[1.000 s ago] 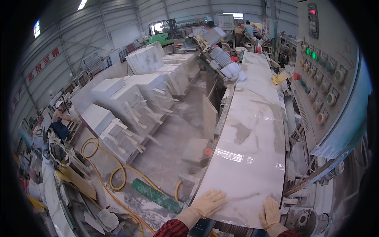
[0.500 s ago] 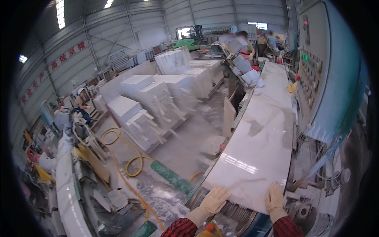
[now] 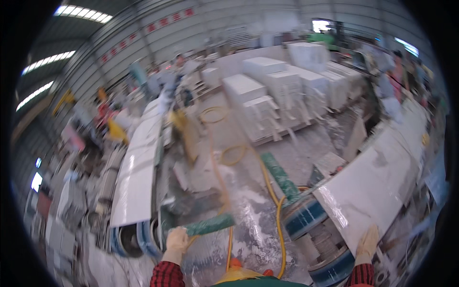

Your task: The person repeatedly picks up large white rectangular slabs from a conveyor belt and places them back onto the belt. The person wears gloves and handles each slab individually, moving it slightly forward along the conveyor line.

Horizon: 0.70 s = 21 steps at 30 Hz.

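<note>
Left hand [image 3: 177, 240] lifted off the marble slab [image 3: 377, 191] since a second ago, now hanging loosely open, holding nothing, beside a green hose [image 3: 209, 224]. Right hand [image 3: 367, 243] (gloved) resting flat on the slab's near edge; rollers [image 3: 306, 217] exposed beneath.

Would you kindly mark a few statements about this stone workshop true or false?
1. The right hand rests on the near edge of the white slab. True.
2. The left hand lies on that same slab. False: it is by a green roller, well to the left.
3. Both hands are bare. False: they wear light gloves.
4. A yellow hose runs over the wet floor. True.
</note>
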### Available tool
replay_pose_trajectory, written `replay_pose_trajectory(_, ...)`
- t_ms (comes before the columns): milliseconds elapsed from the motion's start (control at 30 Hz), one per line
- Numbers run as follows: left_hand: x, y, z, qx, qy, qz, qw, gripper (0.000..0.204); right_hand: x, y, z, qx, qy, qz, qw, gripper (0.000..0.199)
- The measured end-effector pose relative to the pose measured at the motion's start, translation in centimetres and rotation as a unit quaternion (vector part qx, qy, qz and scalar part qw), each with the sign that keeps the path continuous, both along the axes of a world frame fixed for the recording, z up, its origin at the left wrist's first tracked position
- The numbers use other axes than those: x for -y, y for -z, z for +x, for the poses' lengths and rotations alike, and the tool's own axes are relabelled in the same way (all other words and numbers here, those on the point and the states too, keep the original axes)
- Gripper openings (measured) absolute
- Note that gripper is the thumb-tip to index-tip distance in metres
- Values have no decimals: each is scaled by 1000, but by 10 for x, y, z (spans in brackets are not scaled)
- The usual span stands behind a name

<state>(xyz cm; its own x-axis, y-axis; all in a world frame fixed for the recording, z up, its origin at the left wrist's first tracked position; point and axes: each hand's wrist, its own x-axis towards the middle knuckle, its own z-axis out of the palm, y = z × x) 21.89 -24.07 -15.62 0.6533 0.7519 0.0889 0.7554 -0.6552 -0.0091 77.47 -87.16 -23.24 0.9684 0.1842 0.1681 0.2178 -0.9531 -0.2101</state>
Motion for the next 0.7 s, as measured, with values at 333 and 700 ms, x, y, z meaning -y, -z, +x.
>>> replay_pose_trajectory(333,72,55,-259,125,-253,-37,959,29,-1,53,10,207,-28,-397,894,38)
replay_pose_trajectory(700,70,95,-359,227,-263,-40,937,29,-259,54,-156,-27,-168,-15,985,57)
